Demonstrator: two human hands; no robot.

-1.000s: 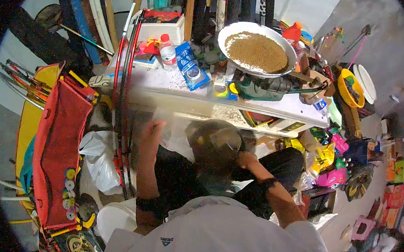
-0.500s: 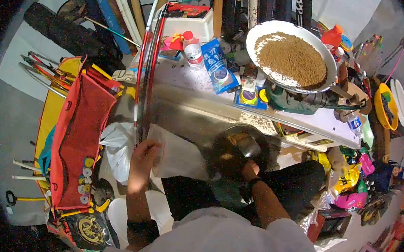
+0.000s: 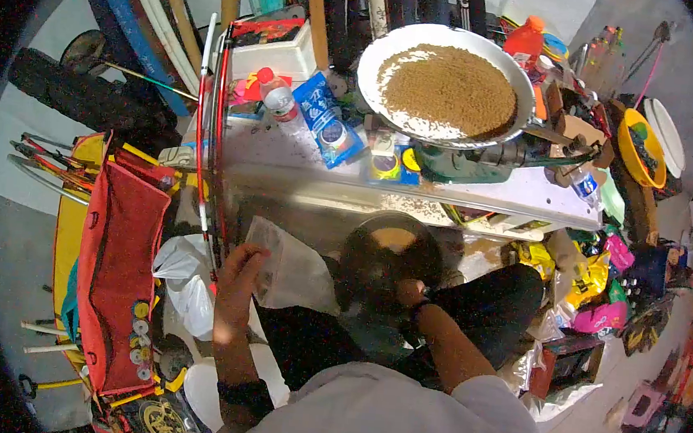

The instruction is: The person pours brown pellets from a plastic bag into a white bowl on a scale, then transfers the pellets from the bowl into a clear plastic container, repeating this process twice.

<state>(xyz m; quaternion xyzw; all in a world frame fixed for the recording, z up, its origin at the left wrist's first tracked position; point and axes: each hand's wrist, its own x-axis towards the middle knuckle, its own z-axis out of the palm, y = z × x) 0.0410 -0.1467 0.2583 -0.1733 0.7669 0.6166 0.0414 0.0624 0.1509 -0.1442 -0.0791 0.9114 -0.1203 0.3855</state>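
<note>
In the head view, the left hand (image 3: 241,272) has its fingers closed on the edge of a clear bag (image 3: 296,271), which spreads toward a dark bowl (image 3: 381,248). This bowl is low, before the table (image 3: 543,188) and near the knees. The right hand (image 3: 411,293) is at the bowl's near side; whether it grips something there, I cannot tell. On the table, a white basin (image 3: 368,82) with brown pellets (image 3: 452,94) stands high, beyond the bowl
</note>
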